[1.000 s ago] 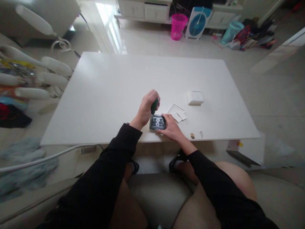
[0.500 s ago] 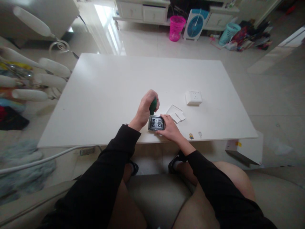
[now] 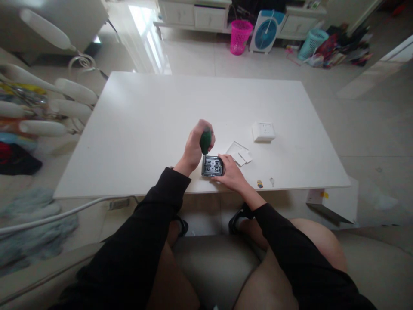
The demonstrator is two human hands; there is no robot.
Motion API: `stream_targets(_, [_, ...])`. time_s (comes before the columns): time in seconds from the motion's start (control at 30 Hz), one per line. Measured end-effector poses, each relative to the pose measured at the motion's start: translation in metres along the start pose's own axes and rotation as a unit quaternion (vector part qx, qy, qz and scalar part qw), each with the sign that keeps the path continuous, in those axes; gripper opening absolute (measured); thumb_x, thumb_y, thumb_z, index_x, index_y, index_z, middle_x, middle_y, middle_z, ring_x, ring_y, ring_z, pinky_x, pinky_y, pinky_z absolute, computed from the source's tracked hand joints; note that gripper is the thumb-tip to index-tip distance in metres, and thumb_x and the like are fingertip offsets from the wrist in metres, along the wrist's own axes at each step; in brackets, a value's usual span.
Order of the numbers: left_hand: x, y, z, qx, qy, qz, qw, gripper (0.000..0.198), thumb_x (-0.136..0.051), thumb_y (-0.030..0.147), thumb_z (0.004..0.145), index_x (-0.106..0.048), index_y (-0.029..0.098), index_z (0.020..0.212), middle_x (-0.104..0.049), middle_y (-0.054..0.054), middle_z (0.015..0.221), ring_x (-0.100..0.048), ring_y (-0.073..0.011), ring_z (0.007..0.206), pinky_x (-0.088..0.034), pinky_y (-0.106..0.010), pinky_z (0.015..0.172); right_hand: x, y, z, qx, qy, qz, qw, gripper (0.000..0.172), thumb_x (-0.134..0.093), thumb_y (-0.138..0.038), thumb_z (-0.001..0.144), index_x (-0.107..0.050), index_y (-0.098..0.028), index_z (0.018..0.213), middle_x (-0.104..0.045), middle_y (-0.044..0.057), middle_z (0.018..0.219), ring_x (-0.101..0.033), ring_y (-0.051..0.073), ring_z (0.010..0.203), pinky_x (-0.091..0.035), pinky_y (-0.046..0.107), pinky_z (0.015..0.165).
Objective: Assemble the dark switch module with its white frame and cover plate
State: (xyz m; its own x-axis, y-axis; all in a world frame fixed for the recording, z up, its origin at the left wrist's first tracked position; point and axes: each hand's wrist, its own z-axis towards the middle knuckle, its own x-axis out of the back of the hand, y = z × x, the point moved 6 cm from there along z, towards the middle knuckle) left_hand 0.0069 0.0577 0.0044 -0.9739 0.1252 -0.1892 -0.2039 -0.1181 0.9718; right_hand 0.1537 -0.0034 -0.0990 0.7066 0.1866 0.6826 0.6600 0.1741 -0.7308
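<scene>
My left hand (image 3: 194,145) is wrapped round a green-handled screwdriver (image 3: 205,141), held upright with its tip down at the left edge of a dark grey socket module (image 3: 212,165). The module lies face up near the front edge of the white table (image 3: 155,120). My right hand (image 3: 231,173) presses on its right side and holds it in place. The screwdriver's shaft is hidden behind the handle and fingers.
White cover plates (image 3: 239,153) lie just right of the module, a complete white wall socket (image 3: 263,131) farther right. Two small parts (image 3: 260,184) sit near the front edge. A white rack (image 3: 48,103) stands left of the table; a pink basket (image 3: 239,36) and fan stand beyond.
My left hand has turned slightly on the screwdriver, showing more of the green handle. The module and my right hand stay where they were.
</scene>
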Motion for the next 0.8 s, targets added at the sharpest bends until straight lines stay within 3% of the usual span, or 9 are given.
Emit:
stream_targets(0.2, [-0.0012, -0.0022, 0.0001, 0.004, -0.018, 0.035, 0.999, 0.06, -0.051, 0.075, 0.095, -0.056, 0.022, 0.069, -0.057, 0.0, 0.06, -0.056, -0.0118, 0.053, -0.041, -0.027, 0.048, -0.0002, -0.0007, -0.0003, 0.0, -0.002, 0.0, 1.0, 0.089, -0.091, -0.03, 0.068, -0.05, -0.021, 0.147, -0.053, 0.014, 0.142, -0.053, 0.032, 0.136, -0.042, 0.053, 0.123])
stream_targets(0.4, [-0.0035, -0.0025, -0.0016, 0.021, -0.019, 0.012, 1.0, 0.058, -0.045, 0.078, 0.096, -0.058, 0.023, 0.082, -0.053, 0.003, 0.056, -0.054, -0.0128, 0.049, -0.04, -0.028, 0.048, -0.0003, -0.0006, 0.0002, 0.0, -0.002, 0.006, 1.0, 0.091, -0.092, -0.032, 0.068, -0.05, -0.023, 0.148, -0.054, 0.013, 0.14, -0.054, 0.033, 0.135, -0.042, 0.054, 0.122])
stream_targets(0.57, [-0.0075, 0.0026, -0.0042, 0.0, -0.047, 0.012, 0.999, 0.051, -0.058, 0.071, 0.092, -0.051, 0.023, 0.077, -0.057, 0.002, 0.065, -0.053, -0.0116, 0.055, -0.043, -0.027, 0.053, -0.0009, -0.001, 0.0001, 0.006, 0.0, 0.007, 1.0, 0.091, -0.092, -0.032, 0.068, -0.049, -0.024, 0.148, -0.054, 0.013, 0.14, -0.054, 0.033, 0.136, -0.043, 0.055, 0.122])
stream_targets(0.7, [-0.0054, 0.0036, -0.0019, 0.009, -0.025, 0.048, 0.999, 0.058, -0.049, 0.074, 0.096, -0.059, 0.022, 0.073, -0.06, -0.002, 0.065, -0.06, -0.014, 0.06, -0.045, -0.028, 0.054, -0.0013, -0.0007, -0.0001, 0.007, 0.0, 0.005, 1.0, 0.09, -0.092, -0.032, 0.068, -0.05, -0.024, 0.147, -0.054, 0.012, 0.138, -0.054, 0.033, 0.134, -0.043, 0.054, 0.121])
stream_targets(0.8, [-0.0048, 0.0032, -0.0012, 0.017, -0.016, 0.042, 0.999, 0.058, -0.046, 0.077, 0.096, -0.062, 0.023, 0.082, -0.057, 0.001, 0.059, -0.058, -0.014, 0.053, -0.043, -0.029, 0.05, -0.0015, -0.0002, 0.0, 0.006, -0.001, 0.005, 1.0, 0.091, -0.092, -0.032, 0.067, -0.05, -0.023, 0.147, -0.054, 0.013, 0.138, -0.054, 0.033, 0.135, -0.043, 0.054, 0.121])
